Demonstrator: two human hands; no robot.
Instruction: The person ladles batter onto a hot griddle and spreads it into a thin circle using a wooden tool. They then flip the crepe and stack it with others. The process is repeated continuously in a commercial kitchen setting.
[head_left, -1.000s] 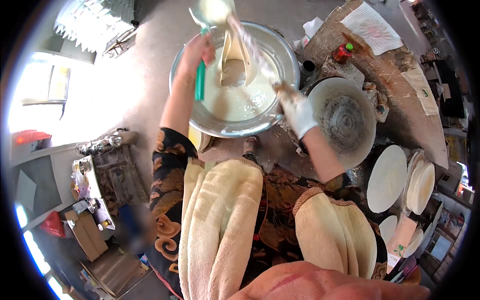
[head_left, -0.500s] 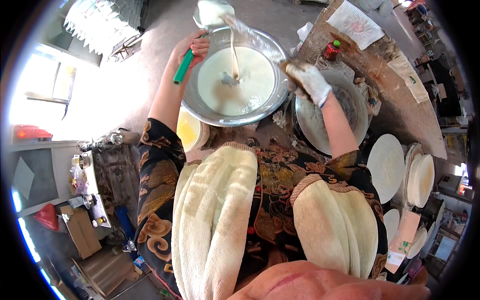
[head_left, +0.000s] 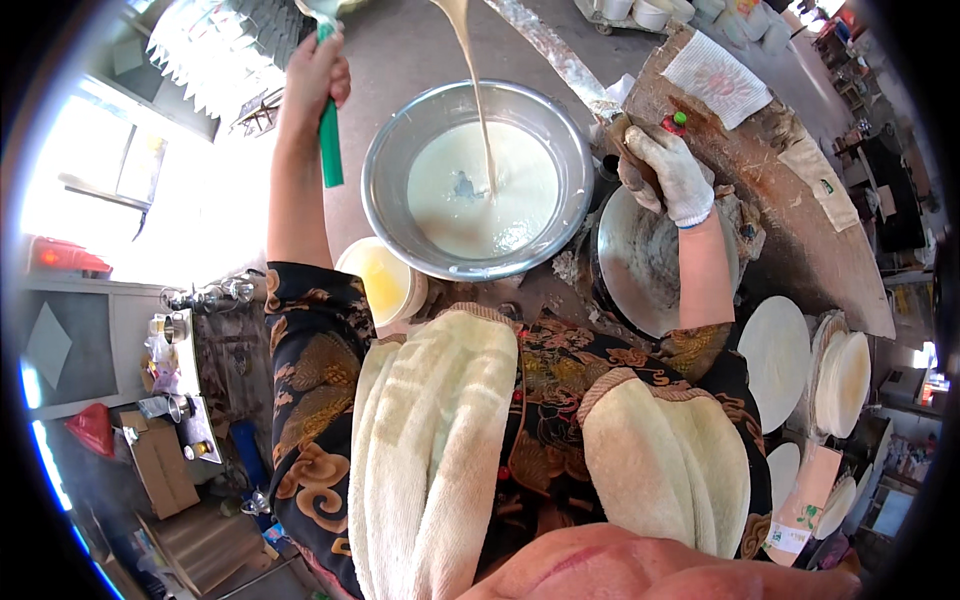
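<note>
High at the upper left, my left hand (head_left: 312, 80) grips a green-handled ladle (head_left: 330, 145), its head mostly out of view at the top edge. A thick stream of batter (head_left: 470, 70) falls from above into cream batter (head_left: 450, 160) in a wide metal basin (head_left: 380, 180). My gloved right hand (head_left: 662, 168) is closed on the brown handle of a long, batter-smeared paddle (head_left: 545, 55), which slants up and left beside the basin, over the edge of a dark round griddle (head_left: 650, 280).
A pail of yellow liquid (head_left: 385, 285) sits below the basin. On the right are a worn board (head_left: 810, 230) with a cloth (head_left: 715, 75) and a red bottle (head_left: 672, 127), and stacked pale discs (head_left: 775, 360). A cluttered bench (head_left: 195, 425) stands on the left.
My left hand has moved left and up with the ladle. My right hand has moved right and up, the paddle still in it. The batter stream has become long and narrow.
</note>
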